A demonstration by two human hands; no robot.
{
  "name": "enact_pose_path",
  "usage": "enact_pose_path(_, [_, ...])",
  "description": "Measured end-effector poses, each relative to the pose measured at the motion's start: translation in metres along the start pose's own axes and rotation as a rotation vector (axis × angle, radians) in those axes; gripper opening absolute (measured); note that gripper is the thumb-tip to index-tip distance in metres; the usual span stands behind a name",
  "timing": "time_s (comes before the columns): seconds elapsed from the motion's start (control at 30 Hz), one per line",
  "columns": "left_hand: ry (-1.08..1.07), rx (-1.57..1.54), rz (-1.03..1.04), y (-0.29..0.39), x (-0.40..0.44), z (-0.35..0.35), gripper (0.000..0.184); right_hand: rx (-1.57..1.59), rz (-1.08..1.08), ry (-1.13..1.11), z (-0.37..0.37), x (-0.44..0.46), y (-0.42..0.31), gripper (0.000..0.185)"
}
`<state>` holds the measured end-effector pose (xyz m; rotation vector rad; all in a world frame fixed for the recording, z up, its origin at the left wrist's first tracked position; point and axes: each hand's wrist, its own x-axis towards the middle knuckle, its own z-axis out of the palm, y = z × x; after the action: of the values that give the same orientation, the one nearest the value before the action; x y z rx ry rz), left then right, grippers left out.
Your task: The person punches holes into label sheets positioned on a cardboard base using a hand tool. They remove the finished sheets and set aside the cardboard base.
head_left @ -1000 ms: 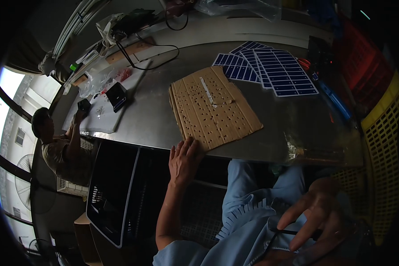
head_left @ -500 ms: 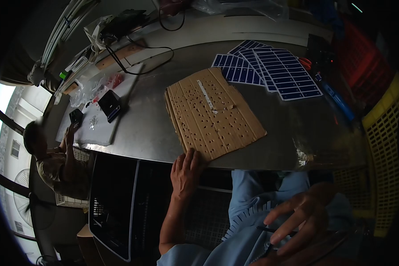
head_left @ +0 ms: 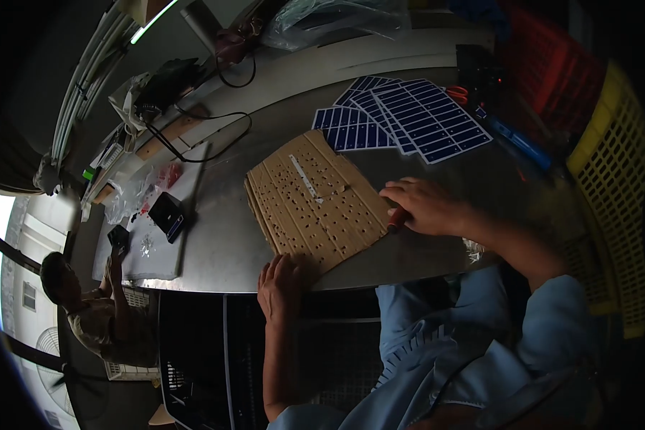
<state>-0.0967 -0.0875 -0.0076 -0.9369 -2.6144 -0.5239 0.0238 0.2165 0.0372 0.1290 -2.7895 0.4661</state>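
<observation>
A brown cardboard sheet (head_left: 322,204) dotted with many small dark holes lies on the metal table, a whitish strip near its middle. My left hand (head_left: 279,285) rests at its near left corner by the table edge, fingers lying flat and holding nothing visible. At the sheet's right edge, my right hand (head_left: 426,206) is closed around a dark red handle (head_left: 398,219); any tip of this tool is too small or hidden to make out. Beyond the sheet lie overlapping blue sheets (head_left: 433,122) with white grid lines.
Orange-handled scissors (head_left: 456,94) and a blue tool (head_left: 521,143) lie at the back right, near red (head_left: 552,72) and yellow (head_left: 613,158) crates. At the left, a co-worker (head_left: 97,308) reaches to a white board (head_left: 161,261) with a black box (head_left: 167,216). A black cable (head_left: 222,143) loops behind.
My right hand has risen from my lap to the cardboard's right edge, and a red handle now shows in it. My left hand stays at the near corner. The view has shifted.
</observation>
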Motion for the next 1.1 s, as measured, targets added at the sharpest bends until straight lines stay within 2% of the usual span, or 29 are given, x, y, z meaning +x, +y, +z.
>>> enact_pose_path(0.07, [0.009, -0.053, 0.016, -0.003, -0.005, 0.005, 0.029, -0.110, 0.077, -0.044, 0.015, 0.007, 0.009, 0.039])
enact_pose_path(0.13, [0.015, -0.100, 0.024, -0.004, -0.005, 0.006, 0.028, -0.063, 0.198, -0.421, 0.022, 0.015, 0.007, 0.047])
enact_pose_path(0.17, [-0.059, -0.142, -0.007, -0.002, -0.004, 0.002, 0.027, -0.062, 0.220, -0.413, 0.027, 0.011, 0.006, 0.047])
enact_pose_path(0.23, [-0.141, -0.180, -0.036, 0.007, -0.003, -0.006, 0.027, 0.091, 0.097, -0.110, 0.038, 0.002, -0.001, 0.039])
enact_pose_path(0.3, [-0.144, -0.406, -0.193, 0.020, -0.007, -0.016, 0.027, 0.133, 0.083, -0.123, 0.029, 0.000, -0.001, 0.036])
enact_pose_path(0.37, [0.006, -0.334, -0.113, 0.005, -0.014, 0.002, 0.027, 0.536, 0.258, -0.182, 0.019, 0.005, -0.001, 0.036])
enact_pose_path(0.43, [0.032, -0.399, -0.089, -0.001, -0.019, 0.005, 0.027, 0.661, 0.227, -0.112, 0.024, 0.004, 0.010, 0.038])
enact_pose_path(0.5, [0.045, -0.448, -0.117, 0.005, -0.022, 0.002, 0.027, 0.885, 0.325, -0.126, 0.018, 0.005, 0.017, 0.042])
enact_pose_path(0.53, [0.060, -0.521, -0.119, 0.007, -0.023, 0.001, 0.026, 0.877, 0.287, -0.164, 0.016, 0.012, 0.015, 0.042])
enact_pose_path(0.6, [0.037, -0.560, -0.152, 0.014, -0.028, -0.009, 0.027, 1.027, 0.532, 0.016, 0.002, 0.012, 0.015, 0.044])
enact_pose_path(0.63, [-0.003, -0.694, -0.197, 0.016, -0.032, -0.016, 0.028, 1.106, 0.551, 0.116, 0.004, 0.017, 0.007, 0.045])
enact_pose_path(0.67, [-0.054, -0.828, -0.237, 0.015, -0.037, -0.020, 0.029, 1.088, 0.573, 0.139, 0.002, 0.021, 0.005, 0.045])
enact_pose_path(0.73, [-0.065, -0.839, -0.168, 0.015, -0.043, -0.020, 0.033, 1.061, 0.527, -0.103, -0.005, 0.023, 0.012, 0.044])
enact_pose_path(0.77, [-0.050, -0.827, -0.122, 0.016, -0.045, -0.020, 0.038, 1.059, 0.542, -0.082, -0.008, 0.020, 0.011, 0.044])
enact_pose_path(0.8, [-0.066, -0.832, -0.103, 0.017, -0.047, -0.021, 0.038, 1.065, 0.468, -0.065, -0.010, 0.017, 0.008, 0.042])
enact_pose_path(0.83, [-0.012, -1.005, -0.208, 0.019, -0.048, -0.023, 0.043, 1.069, 0.393, -0.047, -0.012, 0.013, 0.005, 0.041])
enact_pose_path(0.87, [0.037, -1.176, -0.320, 0.020, -0.049, -0.026, 0.047, 1.067, 0.410, -0.025, -0.010, 0.007, 0.005, 0.041])
enact_pose_path(0.9, [0.045, -1.236, -0.310, 0.010, -0.050, -0.018, 0.056, 1.074, 0.380, 0.033, -0.005, 0.000, 0.007, 0.039])
enact_pose_path(0.93, [0.026, -1.240, -0.292, 0.012, -0.050, -0.019, 0.056, 1.080, 0.344, 0.092, -0.003, -0.008, 0.009, 0.038])
enact_pose_path(0.97, [0.060, -1.303, -0.378, 0.016, -0.048, -0.020, 0.056, 1.078, 0.355, 0.113, -0.012, -0.015, 0.002, 0.038])
enact_pose_path(1.0, [0.096, -1.362, -0.467, 0.020, -0.050, -0.020, 0.057, 1.164, 0.342, 0.062, -0.024, -0.025, -0.008, 0.037])
enact_pose_path(1.03, [0.113, -1.432, -0.453, 0.013, -0.053, -0.008, 0.058, 1.246, 0.326, 0.011, -0.032, -0.033, -0.018, 0.036])
enact_pose_path(1.1, [0.086, -1.470, -0.425, 0.022, -0.050, -0.008, 0.058, 1.209, 0.341, 0.009, -0.037, -0.051, -0.029, 0.036])
